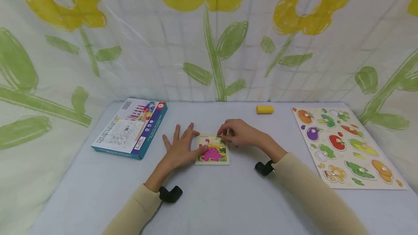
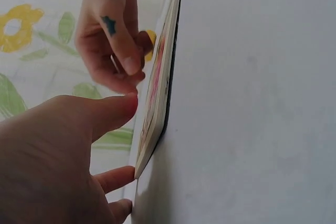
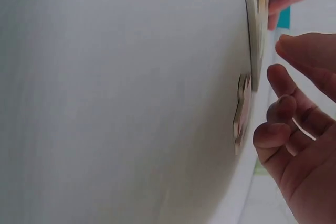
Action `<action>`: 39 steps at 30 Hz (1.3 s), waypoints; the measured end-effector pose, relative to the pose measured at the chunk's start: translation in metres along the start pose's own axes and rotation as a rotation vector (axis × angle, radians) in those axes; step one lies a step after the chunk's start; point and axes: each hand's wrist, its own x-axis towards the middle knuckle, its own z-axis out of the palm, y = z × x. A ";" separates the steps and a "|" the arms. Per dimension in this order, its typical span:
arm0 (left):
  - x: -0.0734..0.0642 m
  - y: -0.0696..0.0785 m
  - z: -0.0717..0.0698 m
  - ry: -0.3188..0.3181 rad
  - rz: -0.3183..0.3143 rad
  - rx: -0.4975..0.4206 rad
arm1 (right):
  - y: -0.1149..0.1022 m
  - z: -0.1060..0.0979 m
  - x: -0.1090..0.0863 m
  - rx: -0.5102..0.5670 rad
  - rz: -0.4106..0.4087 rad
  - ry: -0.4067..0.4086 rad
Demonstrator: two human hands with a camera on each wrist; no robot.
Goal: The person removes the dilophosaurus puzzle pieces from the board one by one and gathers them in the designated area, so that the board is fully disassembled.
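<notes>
A small square wooden jigsaw puzzle (image 1: 213, 155) with a pink dinosaur lies on the table between both hands. My left hand (image 1: 181, 150) is at its left side, fingers spread, the thumb reaching over the picture. Over the upper right corner is my right hand (image 1: 241, 132), its fingers loosely bent. The right wrist view shows a gap between thumb and forefinger, with nothing visible in it. In that view a loose wooden puzzle piece (image 3: 242, 109) lies on the table beside the puzzle's edge, close to the right fingers; in the head view the right hand hides it.
A flat box (image 1: 130, 128) with a blue side lies at the left. A yellow cylinder (image 1: 265, 109) is near the back edge. On the right lies a vegetable peg puzzle board (image 1: 347, 148). A flowered curtain (image 1: 147, 64) hangs behind the table.
</notes>
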 end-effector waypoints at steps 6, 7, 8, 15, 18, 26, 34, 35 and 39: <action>0.002 0.001 0.003 0.028 -0.009 0.012 | -0.010 0.007 0.009 -0.032 -0.087 -0.015; 0.002 0.001 0.004 0.033 -0.006 0.015 | -0.011 0.008 0.011 -0.034 -0.097 -0.017; 0.002 0.001 0.005 0.036 -0.004 0.016 | -0.011 0.008 0.012 -0.037 -0.103 -0.019; 0.001 -0.001 0.007 0.050 0.001 0.019 | -0.014 0.011 0.019 -0.067 -0.127 -0.083; 0.001 -0.001 0.007 0.054 0.001 0.023 | -0.017 0.008 0.021 -0.086 -0.134 -0.124; 0.002 0.000 0.007 0.050 -0.007 0.022 | -0.023 0.001 0.026 -0.103 -0.088 -0.219; 0.003 -0.001 0.006 0.055 -0.013 0.025 | -0.028 -0.003 0.028 -0.077 -0.031 -0.265; 0.003 -0.001 0.006 0.054 -0.014 0.023 | -0.028 -0.003 0.028 -0.076 -0.025 -0.266; 0.003 0.000 0.006 0.050 -0.014 0.016 | -0.025 -0.002 0.027 -0.083 -0.026 -0.260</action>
